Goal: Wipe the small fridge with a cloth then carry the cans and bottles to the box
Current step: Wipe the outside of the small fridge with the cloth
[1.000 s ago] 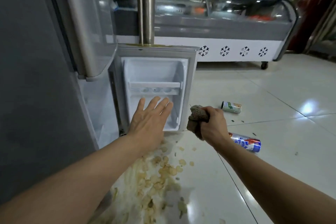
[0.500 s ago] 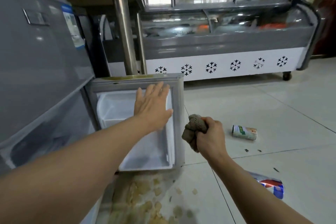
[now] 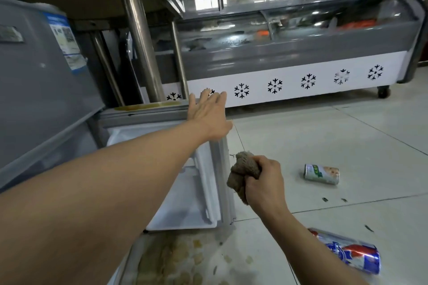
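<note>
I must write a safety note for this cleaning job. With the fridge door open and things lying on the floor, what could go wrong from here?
1. The left hand reaches for the top corner of the open fridge door; swung carelessly, the door could pinch fingers.
2. Spilled food lies on the tiles below the door; stepping there may cause a slip.
3. The blue can and the green can lie on their sides and could trip someone or roll underfoot while the right hand grips the cloth.

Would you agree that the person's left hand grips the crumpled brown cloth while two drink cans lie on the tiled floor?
Not quite: the head view shows the right hand gripping the crumpled brown cloth; the left hand is open at the small fridge door. Both cans, the green-and-white can and the blue-and-red can, lie on the floor.
</note>
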The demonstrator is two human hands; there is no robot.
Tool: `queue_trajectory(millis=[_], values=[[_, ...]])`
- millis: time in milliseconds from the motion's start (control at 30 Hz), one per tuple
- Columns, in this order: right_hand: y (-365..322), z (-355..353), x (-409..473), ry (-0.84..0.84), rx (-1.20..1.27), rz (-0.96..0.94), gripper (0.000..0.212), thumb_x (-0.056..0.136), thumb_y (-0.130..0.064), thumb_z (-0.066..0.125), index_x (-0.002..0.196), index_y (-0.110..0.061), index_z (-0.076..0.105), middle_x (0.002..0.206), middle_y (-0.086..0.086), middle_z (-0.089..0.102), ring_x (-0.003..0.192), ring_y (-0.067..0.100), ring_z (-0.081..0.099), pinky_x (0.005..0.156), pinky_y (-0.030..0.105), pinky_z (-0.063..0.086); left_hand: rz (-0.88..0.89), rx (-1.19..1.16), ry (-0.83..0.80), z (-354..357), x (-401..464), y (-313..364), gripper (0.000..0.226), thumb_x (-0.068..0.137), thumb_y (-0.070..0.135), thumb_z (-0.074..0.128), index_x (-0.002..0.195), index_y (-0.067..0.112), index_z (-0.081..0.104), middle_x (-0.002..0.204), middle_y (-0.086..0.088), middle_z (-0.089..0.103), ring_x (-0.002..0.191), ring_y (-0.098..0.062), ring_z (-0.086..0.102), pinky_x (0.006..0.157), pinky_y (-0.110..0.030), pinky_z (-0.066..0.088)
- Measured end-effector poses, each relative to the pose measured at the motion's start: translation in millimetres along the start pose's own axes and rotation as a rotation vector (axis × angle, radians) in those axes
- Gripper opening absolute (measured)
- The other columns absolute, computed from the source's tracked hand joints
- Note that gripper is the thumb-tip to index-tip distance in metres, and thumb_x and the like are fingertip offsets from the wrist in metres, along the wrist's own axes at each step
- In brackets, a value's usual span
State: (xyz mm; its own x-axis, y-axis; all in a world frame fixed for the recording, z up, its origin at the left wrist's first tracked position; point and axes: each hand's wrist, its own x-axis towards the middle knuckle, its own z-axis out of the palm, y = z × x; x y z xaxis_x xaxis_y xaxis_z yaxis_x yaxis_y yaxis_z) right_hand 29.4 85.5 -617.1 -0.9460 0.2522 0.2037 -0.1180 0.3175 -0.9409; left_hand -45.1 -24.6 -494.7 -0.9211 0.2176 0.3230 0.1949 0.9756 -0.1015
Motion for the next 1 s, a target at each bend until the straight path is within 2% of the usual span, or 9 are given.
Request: queue_trajectory(millis=[133, 433, 500, 600, 700, 800, 867, 933, 1000], values=[[-4.5, -2.0, -9.9, 0.005, -0.014, 0.017, 0.053, 0.07, 0.011, 0.04, 0.114, -0.01, 0.06, 0.118, 0.012, 0.055, 0.097, 0.025, 0.059, 0.084, 0.04, 0.054, 0.009, 0.03, 0.01, -2.7, -12.7, 2.0, 0.074, 0.087, 0.038, 0.053, 0.147, 0.015, 0.017, 0.154, -0.001, 0.022, 0.143, -0.021, 0.009, 0.114, -0.05, 0.0], [-29.3, -7.1, -53.4, -0.027, -0.005, 0.001, 0.05, 0.075, 0.011, 0.042, 0.117, -0.01, 0.06, 0.119, 0.015, 0.055, 0.099, 0.031, 0.059, 0.087, 0.048, 0.053, 0.134, 0.025, 0.188, -20.3, -86.0, -10.3, 0.056, 0.083, 0.029, 0.057, 0.136, 0.023, 0.038, 0.13, 0.0, 0.042, 0.128, -0.02, 0.028, 0.111, -0.046, 0.01], [-37.7, -7.9, -66.8, -0.035, 0.0, -0.009, 0.049, 0.074, 0.012, 0.041, 0.113, -0.01, 0.061, 0.116, 0.017, 0.057, 0.093, 0.032, 0.061, 0.076, 0.045, 0.056, 0.149, 0.034, 0.226, -23.1, -106.3, -16.3, 0.054, 0.083, 0.029, 0.058, 0.134, 0.023, 0.041, 0.126, 0.0, 0.042, 0.125, -0.02, 0.03, 0.11, -0.044, 0.012], [-52.6, -6.4, -87.7, -0.05, 0.078, -0.035, 0.045, 0.071, 0.018, 0.038, 0.09, -0.014, 0.062, 0.098, 0.02, 0.063, 0.071, 0.028, 0.062, 0.045, 0.024, 0.049, 0.171, 0.035, 0.258, -30.0, -136.6, -27.8, 0.054, 0.083, 0.027, 0.058, 0.134, 0.021, 0.042, 0.128, 0.0, 0.043, 0.125, -0.02, 0.031, 0.108, -0.042, 0.01], [-68.1, -0.6, -108.5, -0.059, 0.041, -0.083, 0.045, 0.069, 0.018, 0.039, 0.083, -0.02, 0.059, 0.09, 0.015, 0.064, 0.076, 0.028, 0.063, 0.053, 0.03, 0.051, 0.184, 0.041, 0.285, -38.8, -166.1, -40.8, 0.05, 0.083, 0.025, 0.059, 0.131, 0.019, 0.046, 0.125, 0.0, 0.046, 0.122, -0.019, 0.035, 0.109, -0.042, 0.016], [-80.8, 8.5, -127.1, -0.078, 0.056, -0.105, 0.047, 0.068, 0.018, 0.04, 0.074, -0.026, 0.056, 0.086, 0.013, 0.064, 0.072, 0.026, 0.064, 0.048, 0.026, 0.049, 0.186, 0.035, 0.308, -48.8, -193.9, -56.5, 0.041, 0.084, 0.023, 0.059, 0.124, 0.018, 0.052, 0.119, 0.001, 0.049, 0.117, -0.018, 0.039, 0.108, -0.038, 0.017], [-89.3, 16.3, -137.3, -0.092, 0.042, -0.116, 0.043, 0.068, 0.017, 0.04, 0.079, -0.02, 0.06, 0.089, 0.015, 0.063, 0.075, 0.029, 0.063, 0.052, 0.033, 0.053, 0.185, 0.039, 0.33, -55.0, -211.2, -68.7, 0.037, 0.084, 0.022, 0.058, 0.12, 0.016, 0.055, 0.117, 0.0, 0.05, 0.115, -0.019, 0.041, 0.104, -0.035, 0.016], [-98.0, 24.6, -147.8, -0.112, 0.027, -0.126, 0.042, 0.069, 0.015, 0.041, 0.091, -0.013, 0.063, 0.094, 0.018, 0.062, 0.082, 0.034, 0.062, 0.066, 0.046, 0.057, 0.182, 0.055, 0.339, -59.8, -227.5, -81.7, 0.036, 0.084, 0.021, 0.058, 0.119, 0.016, 0.056, 0.116, 0.0, 0.051, 0.114, -0.019, 0.042, 0.102, -0.032, 0.016], [-106.8, 34.9, -157.3, -0.135, 0.023, -0.123, 0.044, 0.07, 0.014, 0.041, 0.1, -0.009, 0.064, 0.102, 0.018, 0.061, 0.088, 0.037, 0.061, 0.075, 0.05, 0.057, 0.182, 0.064, 0.336, -64.0, -242.5, -95.5, 0.037, 0.084, 0.021, 0.058, 0.12, 0.016, 0.056, 0.116, 0.0, 0.051, 0.114, -0.019, 0.043, 0.102, -0.032, 0.017]])
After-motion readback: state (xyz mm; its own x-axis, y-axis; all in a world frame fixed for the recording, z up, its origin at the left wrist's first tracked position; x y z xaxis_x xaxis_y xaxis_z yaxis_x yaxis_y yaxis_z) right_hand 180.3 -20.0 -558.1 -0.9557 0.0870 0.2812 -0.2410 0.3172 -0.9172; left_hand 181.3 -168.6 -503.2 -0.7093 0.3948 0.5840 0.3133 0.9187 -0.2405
